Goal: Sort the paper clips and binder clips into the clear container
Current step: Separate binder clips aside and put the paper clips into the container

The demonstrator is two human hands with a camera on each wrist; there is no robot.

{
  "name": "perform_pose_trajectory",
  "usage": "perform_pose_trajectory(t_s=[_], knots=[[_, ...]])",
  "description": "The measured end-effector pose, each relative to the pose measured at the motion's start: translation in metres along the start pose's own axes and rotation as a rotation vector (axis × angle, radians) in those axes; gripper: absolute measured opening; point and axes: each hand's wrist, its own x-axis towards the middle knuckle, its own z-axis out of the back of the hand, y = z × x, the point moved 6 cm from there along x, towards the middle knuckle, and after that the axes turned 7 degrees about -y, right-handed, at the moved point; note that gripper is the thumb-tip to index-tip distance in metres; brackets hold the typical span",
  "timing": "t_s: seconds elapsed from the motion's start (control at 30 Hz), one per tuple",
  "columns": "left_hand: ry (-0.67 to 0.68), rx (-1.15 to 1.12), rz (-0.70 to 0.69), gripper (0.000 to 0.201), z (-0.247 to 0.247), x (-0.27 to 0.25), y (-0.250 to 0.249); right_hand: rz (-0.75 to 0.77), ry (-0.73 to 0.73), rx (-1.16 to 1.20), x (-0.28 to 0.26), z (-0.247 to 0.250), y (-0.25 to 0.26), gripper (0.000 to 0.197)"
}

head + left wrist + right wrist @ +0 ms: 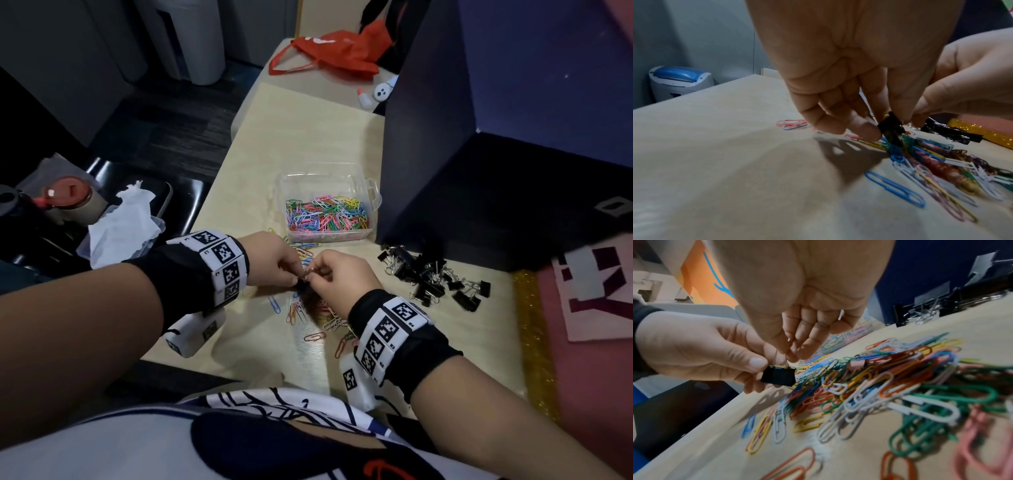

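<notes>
Both hands meet over a pile of coloured paper clips (310, 313) on the wooden table (308, 137). My left hand (274, 260) pinches the black body of a small binder clip (778, 376) between thumb and fingers. My right hand (337, 274) pinches that clip's wire handles (780, 356) from above. In the left wrist view the binder clip (890, 128) hangs just above the paper clips (931, 164). The clear container (329, 207), holding many coloured paper clips, stands just beyond the hands. A heap of black binder clips (435, 274) lies to the right.
A dark blue box (479, 154) stands right of the container. A red bag (335, 54) lies at the table's far end. Left of the table are a crumpled tissue (120, 226) and a red-lidded cup (68, 195). A gold glitter sheet (534, 335) lies at the right.
</notes>
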Motion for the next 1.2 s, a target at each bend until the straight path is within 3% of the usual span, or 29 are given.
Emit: perform_pose_trajectory(t_s=[0.33,0.47,0.6,0.83,0.97,1.07,1.2], knots=[[-0.103,-0.041,-0.016,0.019,0.006,0.001,-0.003,-0.078,-0.031,0.178,-0.007,0.01,-0.012,0.019],[-0.135,-0.101,-0.014,0.016,0.003,0.0,-0.003,-0.119,0.009,0.296,-0.01,0.002,-0.015,0.005],[-0.182,-0.279,0.027,0.016,0.001,-0.001,-0.002,-0.13,0.079,0.503,-0.017,-0.003,-0.011,0.032],[-0.218,-0.23,0.021,0.011,0.007,-0.002,-0.004,-0.103,0.017,0.408,-0.016,0.001,-0.013,0.026],[-0.235,-0.2,0.024,0.008,0.011,-0.004,-0.006,-0.115,-0.046,0.427,-0.018,0.008,-0.011,0.005],[-0.25,-0.178,0.039,0.007,0.011,-0.005,-0.008,-0.122,-0.115,0.358,-0.016,0.015,-0.015,0.019],[-0.325,0.053,0.165,0.015,0.013,0.0,0.007,-0.209,-0.255,0.265,-0.015,0.029,-0.036,0.019]])
